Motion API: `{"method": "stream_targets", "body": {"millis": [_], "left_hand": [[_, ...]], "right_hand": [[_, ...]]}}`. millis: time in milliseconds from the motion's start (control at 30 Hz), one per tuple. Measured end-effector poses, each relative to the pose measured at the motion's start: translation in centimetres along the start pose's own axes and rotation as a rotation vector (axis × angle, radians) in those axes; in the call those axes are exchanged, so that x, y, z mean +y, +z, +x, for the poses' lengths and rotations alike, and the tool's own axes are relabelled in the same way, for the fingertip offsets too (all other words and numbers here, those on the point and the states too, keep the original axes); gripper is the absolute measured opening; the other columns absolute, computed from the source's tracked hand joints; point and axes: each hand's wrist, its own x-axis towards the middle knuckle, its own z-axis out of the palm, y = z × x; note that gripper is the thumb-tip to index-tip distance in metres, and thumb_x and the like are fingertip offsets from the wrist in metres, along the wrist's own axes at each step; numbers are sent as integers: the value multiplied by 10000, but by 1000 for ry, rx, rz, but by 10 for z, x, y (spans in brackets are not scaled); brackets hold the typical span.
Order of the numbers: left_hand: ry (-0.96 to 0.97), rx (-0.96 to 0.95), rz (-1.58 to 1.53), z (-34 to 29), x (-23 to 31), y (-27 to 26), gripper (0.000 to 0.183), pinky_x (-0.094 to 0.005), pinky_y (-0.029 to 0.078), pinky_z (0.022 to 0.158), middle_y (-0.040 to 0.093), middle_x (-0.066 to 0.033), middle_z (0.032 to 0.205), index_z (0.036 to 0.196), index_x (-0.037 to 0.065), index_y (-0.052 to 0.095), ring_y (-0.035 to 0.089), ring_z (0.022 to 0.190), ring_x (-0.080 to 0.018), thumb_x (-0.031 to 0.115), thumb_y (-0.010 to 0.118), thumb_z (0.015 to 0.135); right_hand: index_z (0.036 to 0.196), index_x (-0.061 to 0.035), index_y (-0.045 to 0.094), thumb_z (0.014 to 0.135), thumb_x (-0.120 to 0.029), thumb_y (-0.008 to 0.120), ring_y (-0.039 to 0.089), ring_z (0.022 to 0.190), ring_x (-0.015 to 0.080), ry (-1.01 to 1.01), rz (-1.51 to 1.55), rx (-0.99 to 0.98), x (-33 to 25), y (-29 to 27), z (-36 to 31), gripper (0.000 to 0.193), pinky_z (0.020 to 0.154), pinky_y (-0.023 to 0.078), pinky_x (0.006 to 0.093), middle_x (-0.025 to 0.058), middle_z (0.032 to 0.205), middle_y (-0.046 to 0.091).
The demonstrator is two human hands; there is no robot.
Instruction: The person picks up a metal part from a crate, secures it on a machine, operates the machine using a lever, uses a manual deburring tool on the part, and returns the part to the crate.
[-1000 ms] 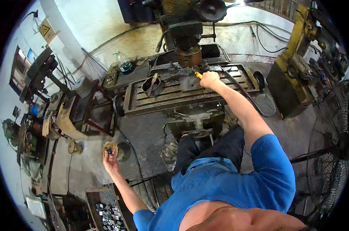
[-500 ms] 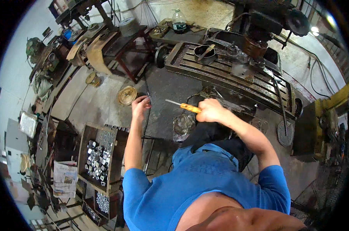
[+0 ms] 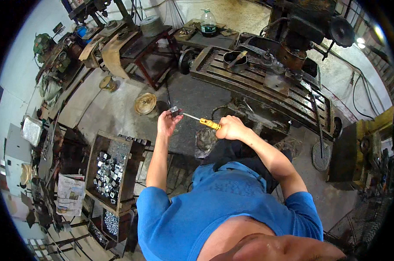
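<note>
My left hand (image 3: 166, 124) grips a small dark metal block (image 3: 175, 111) between thumb and fingers, palm turned up. Closed around the end of a yellow handle is my right hand (image 3: 232, 128). That handle belongs to a hand tool (image 3: 210, 124) with a slim metal shaft pointing left; whether it is a file or a screwdriver I cannot tell. The shaft's tip is at or very close to the block's right side; contact is too small to make out. Left of my forearm, a wooden crate (image 3: 126, 178) holds many similar shiny metal blocks (image 3: 108, 174).
A machine with a slotted table (image 3: 258, 85) stands ahead on the right, bearing a pot (image 3: 235, 61) with a brush in it. A round bucket (image 3: 145, 104) sits on the floor beyond my left hand. Newspaper (image 3: 71, 195) hangs left of the crate. A yellow-edged cabinet (image 3: 347, 152) stands at right.
My left hand has turned palm up, bringing the metal block into clear view. Both hands have come closer together, so the tool's tip is now at the block.
</note>
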Motion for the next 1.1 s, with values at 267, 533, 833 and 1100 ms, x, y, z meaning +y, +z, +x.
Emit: {"method": "stream_targets", "body": {"millis": [267,533,833,1100], "left_hand": [[93,17,93,8,8,9,176,-382,491,729,583,-124,809,923,-48,535,553,619,-212,104,536,834],[70,82,236,4,14,-4,228,-304,479,551,581,-97,784,902,-22,547,567,598,-200,196,579,844],[0,175,347,-18,0,-29,251,-289,423,436,512,-92,592,864,4,499,495,455,-181,242,575,848],[-130,176,622,-12,-36,4,312,-268,381,401,472,-42,546,873,-6,500,422,375,-135,270,628,802]], "right_hand": [[746,8,652,524,-241,563,613,733,352,-22,7,24,-8,-5,1,345,660,496,384,236,718,603],[632,-3,633,566,-238,533,617,591,267,-114,-26,-392,-2,-24,-17,264,573,488,362,148,575,598],[788,-51,671,599,-282,556,636,770,290,257,-450,-284,145,18,-107,319,660,513,386,156,841,647],[760,13,646,562,-244,549,630,751,282,199,-426,-354,147,8,-109,339,648,508,374,158,765,639]]}}
